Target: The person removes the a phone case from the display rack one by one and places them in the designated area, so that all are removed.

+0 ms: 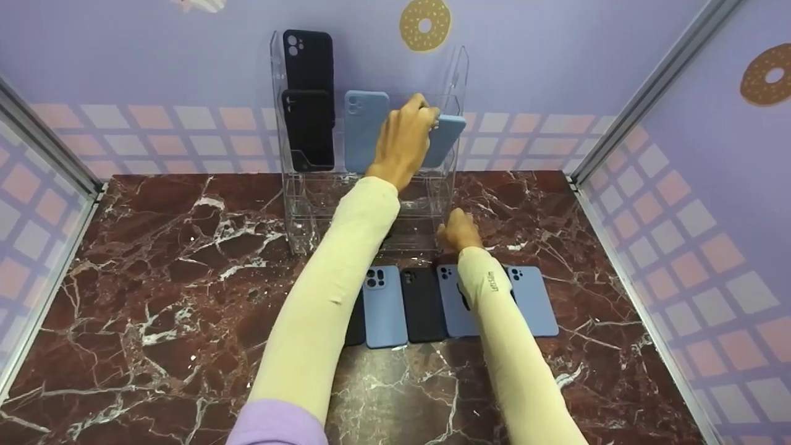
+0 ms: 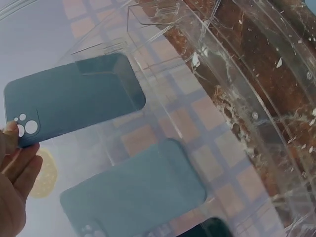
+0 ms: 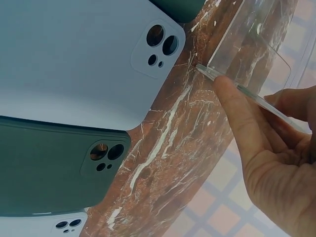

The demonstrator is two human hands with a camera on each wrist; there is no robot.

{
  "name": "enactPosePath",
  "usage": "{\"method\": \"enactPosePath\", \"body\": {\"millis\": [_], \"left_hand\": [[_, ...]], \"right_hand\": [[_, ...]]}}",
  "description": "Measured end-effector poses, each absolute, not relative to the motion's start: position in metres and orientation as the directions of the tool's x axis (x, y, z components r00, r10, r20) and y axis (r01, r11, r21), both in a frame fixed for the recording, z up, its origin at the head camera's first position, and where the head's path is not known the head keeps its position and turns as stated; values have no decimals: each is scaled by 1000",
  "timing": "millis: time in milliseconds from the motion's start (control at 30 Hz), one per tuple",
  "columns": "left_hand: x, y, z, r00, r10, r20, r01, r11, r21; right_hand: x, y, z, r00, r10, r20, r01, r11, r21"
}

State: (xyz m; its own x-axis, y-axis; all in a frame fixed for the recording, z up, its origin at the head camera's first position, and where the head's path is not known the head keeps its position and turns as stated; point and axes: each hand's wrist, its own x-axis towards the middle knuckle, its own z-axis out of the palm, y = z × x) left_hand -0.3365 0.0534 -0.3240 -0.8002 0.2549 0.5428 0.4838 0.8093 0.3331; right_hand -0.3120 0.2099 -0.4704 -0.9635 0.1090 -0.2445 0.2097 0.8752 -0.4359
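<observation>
- Rack (image 1: 420,225): one, see-through, with two black cases (image 1: 314,133) at its left side.
- Two blue cases (image 1: 363,133) are to their right in the rack.
- Left hand (image 1: 401,139) pinches the rightmost one's top, fingers nearly closed.
- Right hand (image 1: 460,230) pinches the rack's right edge.
- Three flat blue cases (image 1: 536,306) and at least two flat black cases (image 1: 424,312) lie before the rack.
</observation>
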Motion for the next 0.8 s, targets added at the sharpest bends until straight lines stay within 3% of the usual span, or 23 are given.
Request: {"method": "enactPosePath", "body": {"millis": [233,433,700,800], "left_hand": [[-319,36,-303,-692,341,637,615,741,271],[-293,12,-289,-595,334,731,694,672,258],[-258,-48,-294,-566,244,788,742,567,358],[-248,-77,-308,-620,218,754,706,575,414]], "right_hand": [[-317,209,-469,-963,96,-250,202,874,-442],[-320,212,-469,-964,79,-254,185,885,-427],[-328,215,-471,-963,81,-256,185,893,-411],[-330,218,-472,-961,78,-266,186,893,-411]]}}
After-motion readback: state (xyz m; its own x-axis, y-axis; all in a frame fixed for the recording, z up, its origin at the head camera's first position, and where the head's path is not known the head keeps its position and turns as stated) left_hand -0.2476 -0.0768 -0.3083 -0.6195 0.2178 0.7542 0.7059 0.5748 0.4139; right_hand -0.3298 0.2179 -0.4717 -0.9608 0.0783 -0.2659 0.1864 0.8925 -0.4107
